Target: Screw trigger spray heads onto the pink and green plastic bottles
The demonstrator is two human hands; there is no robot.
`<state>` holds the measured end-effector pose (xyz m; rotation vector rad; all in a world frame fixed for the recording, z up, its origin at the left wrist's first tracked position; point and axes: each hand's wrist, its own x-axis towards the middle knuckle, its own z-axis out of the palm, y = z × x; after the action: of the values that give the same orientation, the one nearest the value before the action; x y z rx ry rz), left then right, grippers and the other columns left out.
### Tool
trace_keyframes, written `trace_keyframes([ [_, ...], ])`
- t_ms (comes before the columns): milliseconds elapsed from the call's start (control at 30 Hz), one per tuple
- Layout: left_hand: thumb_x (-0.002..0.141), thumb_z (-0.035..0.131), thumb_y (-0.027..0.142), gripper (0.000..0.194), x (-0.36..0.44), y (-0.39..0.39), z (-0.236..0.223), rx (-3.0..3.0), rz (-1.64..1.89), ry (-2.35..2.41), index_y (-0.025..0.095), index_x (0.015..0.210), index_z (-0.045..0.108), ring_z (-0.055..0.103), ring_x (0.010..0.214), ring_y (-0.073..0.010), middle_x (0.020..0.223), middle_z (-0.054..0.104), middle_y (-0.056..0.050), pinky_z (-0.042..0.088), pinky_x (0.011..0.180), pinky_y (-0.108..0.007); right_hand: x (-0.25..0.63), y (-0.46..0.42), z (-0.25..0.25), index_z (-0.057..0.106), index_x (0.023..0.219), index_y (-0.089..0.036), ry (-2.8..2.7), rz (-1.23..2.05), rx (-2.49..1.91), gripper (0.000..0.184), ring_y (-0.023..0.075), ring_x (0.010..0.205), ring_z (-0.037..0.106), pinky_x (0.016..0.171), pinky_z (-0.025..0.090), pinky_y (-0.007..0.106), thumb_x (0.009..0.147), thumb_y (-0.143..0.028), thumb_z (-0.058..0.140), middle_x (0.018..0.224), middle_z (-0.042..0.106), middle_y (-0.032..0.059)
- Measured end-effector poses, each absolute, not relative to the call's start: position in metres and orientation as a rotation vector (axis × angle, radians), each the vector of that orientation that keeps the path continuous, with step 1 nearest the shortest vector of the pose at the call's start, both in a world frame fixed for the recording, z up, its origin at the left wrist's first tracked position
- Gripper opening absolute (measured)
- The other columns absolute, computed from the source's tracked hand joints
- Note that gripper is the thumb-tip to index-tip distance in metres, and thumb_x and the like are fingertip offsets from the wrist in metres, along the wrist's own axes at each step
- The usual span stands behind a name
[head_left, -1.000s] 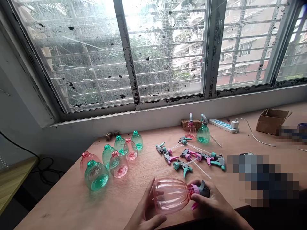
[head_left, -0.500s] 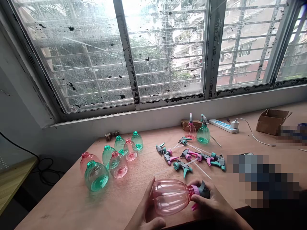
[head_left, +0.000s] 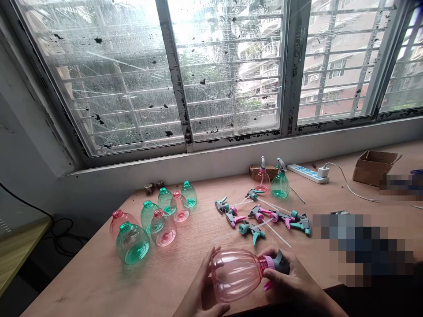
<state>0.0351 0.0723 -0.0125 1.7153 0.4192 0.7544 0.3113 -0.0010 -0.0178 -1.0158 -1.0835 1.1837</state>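
A clear pink bottle (head_left: 236,274) lies on its side near the front edge of the wooden table (head_left: 185,246), held between both hands. My left hand (head_left: 201,288) cups its round body from below and behind, fingers wrapped round it. My right hand (head_left: 292,281) is closed on the grey and pink spray trigger head (head_left: 279,262) sitting on the bottle's neck. A pile of loose trigger heads with dip tubes (head_left: 264,218) lies just beyond the hands.
Several empty green and pink bottles (head_left: 150,222) stand at the left. Two bottles with trigger heads (head_left: 272,180) stand near the window sill, beside a power strip (head_left: 307,172) with a white cable. A cardboard box (head_left: 375,166) sits at the far right.
The pink bottle has turned slightly in my hands and my left hand has shifted its hold round the body. Everything else on the table is as before.
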Motion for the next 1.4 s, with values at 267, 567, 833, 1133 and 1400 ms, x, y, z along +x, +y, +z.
trace_keyframes([
  [267, 0.081, 0.077, 0.047, 0.103, 0.031, 0.074, -0.019, 1.700, 0.718, 0.463, 0.039, 0.158, 0.009, 0.049, 0.136, -0.0348, 0.164, 0.029, -0.010, 0.033, 0.118, -0.053, 0.312, -0.001, -0.018, 0.068, 0.093, -0.016, -1.085, 1.195, -1.009, 0.043, 0.0186, 0.060, 0.069, 0.059, 0.062, 0.032, 0.070, -0.047, 0.087, 0.076, 0.067, 0.0010],
  [567, 0.085, 0.073, 0.046, 0.091, 0.031, 0.069, -0.007, 1.607, 0.670, 0.501, 0.034, 0.157, 0.020, 0.034, 0.148, -0.0368, 0.164, 0.032, -0.009, 0.028, 0.121, -0.052, 0.311, -0.001, -0.017, 0.069, 0.092, -0.016, -1.084, 1.178, -1.007, 0.042, 0.0189, 0.060, 0.069, 0.059, 0.063, 0.032, 0.069, -0.046, 0.087, 0.075, 0.067, 0.0011],
  [833, 0.081, 0.076, 0.049, 0.099, 0.031, 0.073, -0.019, 1.696, 0.719, 0.545, 0.039, 0.157, 0.014, 0.048, 0.135, -0.0362, 0.165, 0.028, -0.010, 0.035, 0.115, -0.053, 0.312, -0.002, -0.016, 0.070, 0.092, -0.016, -1.095, 1.148, -1.025, 0.042, 0.0179, 0.061, 0.066, 0.059, 0.062, 0.031, 0.070, -0.047, 0.087, 0.074, 0.067, 0.0012],
  [1133, 0.089, 0.068, 0.048, 0.080, 0.030, 0.073, -0.017, 1.578, 0.689, 0.484, 0.036, 0.156, 0.025, 0.041, 0.143, -0.0356, 0.163, 0.035, -0.008, 0.031, 0.119, -0.053, 0.312, -0.001, -0.016, 0.068, 0.093, -0.017, -1.119, 1.158, -1.033, 0.042, 0.0171, 0.058, 0.065, 0.059, 0.062, 0.032, 0.071, -0.048, 0.086, 0.075, 0.066, 0.0003],
  [1400, 0.085, 0.075, 0.044, 0.096, 0.030, 0.069, -0.010, 1.635, 0.677, 0.580, 0.035, 0.158, 0.013, 0.048, 0.138, -0.0349, 0.159, 0.041, -0.011, 0.034, 0.118, -0.051, 0.314, 0.000, -0.020, 0.068, 0.096, -0.016, -1.124, 1.155, -1.010, 0.042, 0.0187, 0.065, 0.066, 0.063, 0.064, 0.035, 0.072, -0.046, 0.085, 0.080, 0.067, 0.0022],
])
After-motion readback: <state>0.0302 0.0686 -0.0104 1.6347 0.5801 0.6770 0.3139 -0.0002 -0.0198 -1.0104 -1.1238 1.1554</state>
